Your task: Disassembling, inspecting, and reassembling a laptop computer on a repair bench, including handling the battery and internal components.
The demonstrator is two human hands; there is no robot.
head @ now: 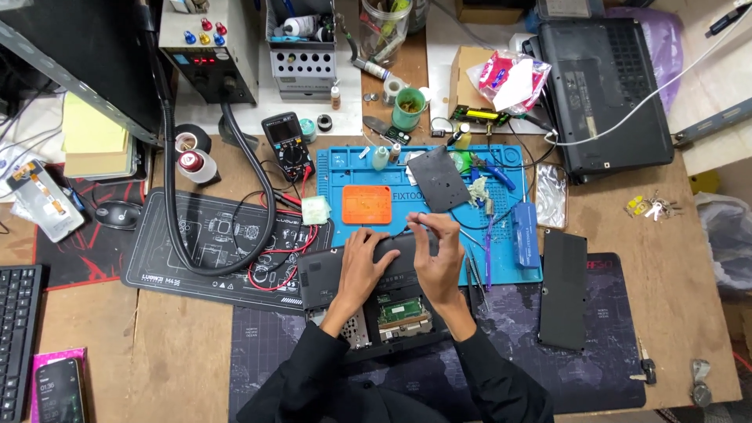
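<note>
Black opened laptop base (329,276) lying on wooden desk (180,345); left hand (362,262) pressing flat, open, on it. Right hand (439,254) pinching thin black tool (413,225). Exposed boards look fragile; grip edges.

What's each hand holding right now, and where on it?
The left hand lies flat on the opened laptop, pressing near its far edge. The right hand pinches something thin at its fingertips; what it is cannot be told.

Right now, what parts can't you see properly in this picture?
Head view:
- Far edge of the open laptop: covered by the left hand and right hand.
- What the right hand's fingertips pinch: too small to tell.
- Laptop's near part: hidden by the sleeves.
- Keyboard: cut off by the left edge.
</note>
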